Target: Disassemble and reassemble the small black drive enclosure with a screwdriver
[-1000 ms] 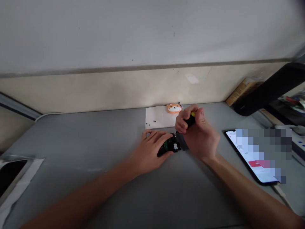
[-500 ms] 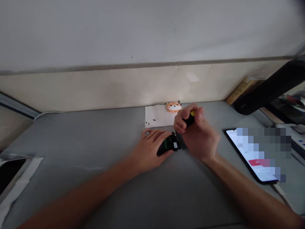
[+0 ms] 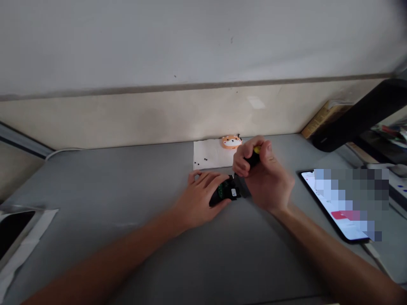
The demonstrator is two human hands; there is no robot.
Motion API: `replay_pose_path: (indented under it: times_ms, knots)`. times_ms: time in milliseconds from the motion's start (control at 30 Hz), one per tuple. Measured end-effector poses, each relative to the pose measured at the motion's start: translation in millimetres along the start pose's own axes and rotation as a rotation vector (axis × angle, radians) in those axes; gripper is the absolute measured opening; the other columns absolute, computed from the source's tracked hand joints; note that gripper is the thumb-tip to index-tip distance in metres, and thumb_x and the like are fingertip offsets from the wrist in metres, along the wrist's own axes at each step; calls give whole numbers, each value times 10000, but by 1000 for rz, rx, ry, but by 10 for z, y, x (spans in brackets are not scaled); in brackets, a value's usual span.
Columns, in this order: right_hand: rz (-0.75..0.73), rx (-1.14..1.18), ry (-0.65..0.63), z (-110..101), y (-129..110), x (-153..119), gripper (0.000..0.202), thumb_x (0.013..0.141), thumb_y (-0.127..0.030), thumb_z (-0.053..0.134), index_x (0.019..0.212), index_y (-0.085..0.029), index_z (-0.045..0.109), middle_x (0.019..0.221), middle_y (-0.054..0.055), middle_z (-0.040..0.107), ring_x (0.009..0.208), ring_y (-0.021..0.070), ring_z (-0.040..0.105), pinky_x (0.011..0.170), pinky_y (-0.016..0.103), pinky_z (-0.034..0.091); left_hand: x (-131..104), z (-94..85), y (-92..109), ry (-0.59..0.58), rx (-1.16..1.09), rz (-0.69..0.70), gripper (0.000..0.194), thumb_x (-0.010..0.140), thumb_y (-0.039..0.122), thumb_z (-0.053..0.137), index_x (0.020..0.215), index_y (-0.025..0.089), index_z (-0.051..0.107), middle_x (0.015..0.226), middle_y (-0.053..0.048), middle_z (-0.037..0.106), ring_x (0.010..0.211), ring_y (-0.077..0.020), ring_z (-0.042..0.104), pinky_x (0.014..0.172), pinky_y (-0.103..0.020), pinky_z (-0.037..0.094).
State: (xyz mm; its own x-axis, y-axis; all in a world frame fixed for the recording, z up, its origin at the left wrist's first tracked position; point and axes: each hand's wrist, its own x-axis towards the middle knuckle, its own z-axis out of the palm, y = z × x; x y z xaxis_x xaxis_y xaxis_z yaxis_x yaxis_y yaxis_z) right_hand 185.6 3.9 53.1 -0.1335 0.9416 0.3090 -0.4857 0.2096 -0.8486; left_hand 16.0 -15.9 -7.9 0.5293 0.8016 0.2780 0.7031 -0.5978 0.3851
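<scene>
On the grey desk, my left hand (image 3: 202, 197) is closed around a small black device with an exposed green circuit board (image 3: 224, 191) and a white label. Its fingers run along the far side and the thumb along the near side. Over the device's right end, my right hand (image 3: 265, 176) grips a screwdriver by its black and yellow handle (image 3: 253, 159). Most of the shaft is hidden by the fingers, and I cannot tell whether the tip touches the device. Several tiny dark screws (image 3: 205, 159) lie on a white paper (image 3: 210, 151) just beyond my left hand.
An orange and white animal-faced case (image 3: 232, 142) rests on the paper by the wall. To the right lies a lit phone (image 3: 333, 203) with a cable. A black cylinder (image 3: 356, 116) and a book (image 3: 322, 116) stand at the back right. A framed dark object (image 3: 14, 228) is at far left.
Both hands keep nearly the same place and grip. The right hand and screwdriver shift very slightly, and the whole view moves a touch.
</scene>
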Motion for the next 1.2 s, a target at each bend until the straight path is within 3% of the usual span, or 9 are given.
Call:
replay_pose_path:
  times_ms: [500, 767, 1200]
  knots:
    - [-3, -1, -4, -7, 6, -5, 375, 954, -557, 610, 767, -236, 557, 672, -13, 415, 587, 138, 379, 542, 289, 393, 0, -18, 3, -13, -24, -6, 412, 985, 400, 614, 1361, 251, 535, 1342, -85, 673, 1261, -294, 603, 1145, -519, 365]
    - [7, 50, 33, 22, -14, 12, 377, 916, -532, 674, 737, -224, 552, 697, -15, 402, 580, 122, 355, 521, 278, 335, -1, -15, 4, -10, -23, -5, 434, 981, 401, 631, 1370, 238, 529, 1342, -86, 670, 1251, -301, 608, 1137, -527, 376]
    - [5, 52, -37, 18, -17, -1, 363, 933, -510, 659, 742, -214, 570, 686, -13, 412, 593, 123, 379, 550, 283, 348, -2, -7, -2, 14, -2, 21, 397, 991, 396, 611, 1341, 228, 531, 1308, -90, 688, 1221, -298, 626, 1113, -519, 382]
